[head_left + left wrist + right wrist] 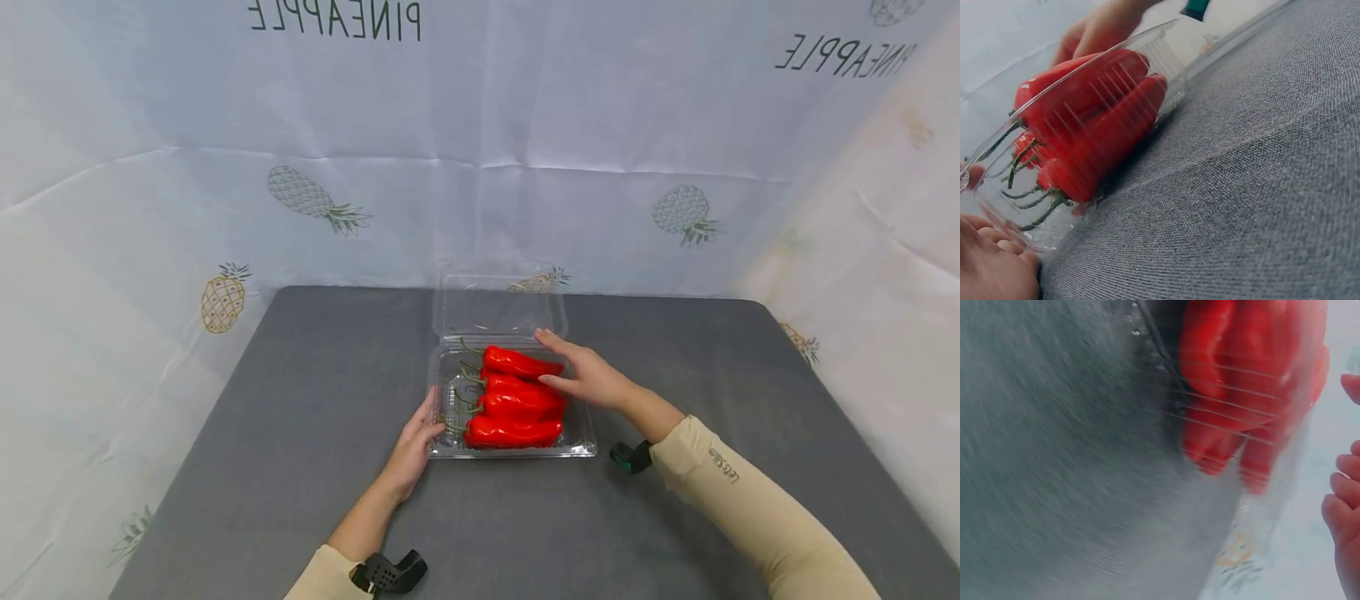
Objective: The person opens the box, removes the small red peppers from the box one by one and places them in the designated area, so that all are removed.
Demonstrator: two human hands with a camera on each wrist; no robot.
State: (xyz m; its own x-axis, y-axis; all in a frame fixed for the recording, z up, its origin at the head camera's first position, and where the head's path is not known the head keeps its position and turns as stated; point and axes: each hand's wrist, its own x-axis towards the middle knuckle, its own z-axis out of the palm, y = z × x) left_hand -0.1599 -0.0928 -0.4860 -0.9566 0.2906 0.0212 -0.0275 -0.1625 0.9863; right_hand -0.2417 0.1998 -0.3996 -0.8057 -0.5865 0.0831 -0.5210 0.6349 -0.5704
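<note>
Several long red peppers (521, 397) with thin green stems lie side by side in a clear plastic clamshell container (579, 442). Their stems point left, toward my left hand (408, 450). That hand grips the container's left wall, its thumb at the rim, and in the left wrist view curled fingers (997, 250) show beside the stem end. My right hand (588, 375) is over the container's right side, fingers spread, thumb overlapping the tips of the upper peppers in the head view. Relaxed fingers (1347, 487) appear beyond the clear wall in the right wrist view.
The container's clear lid (498, 300) stands hinged up at the back. A dark grey cloth-covered table (300, 417) lies under everything. White sheeting (585, 108) with pineapple prints hangs behind and at both sides. Black straps (390, 573) sit at both wrists.
</note>
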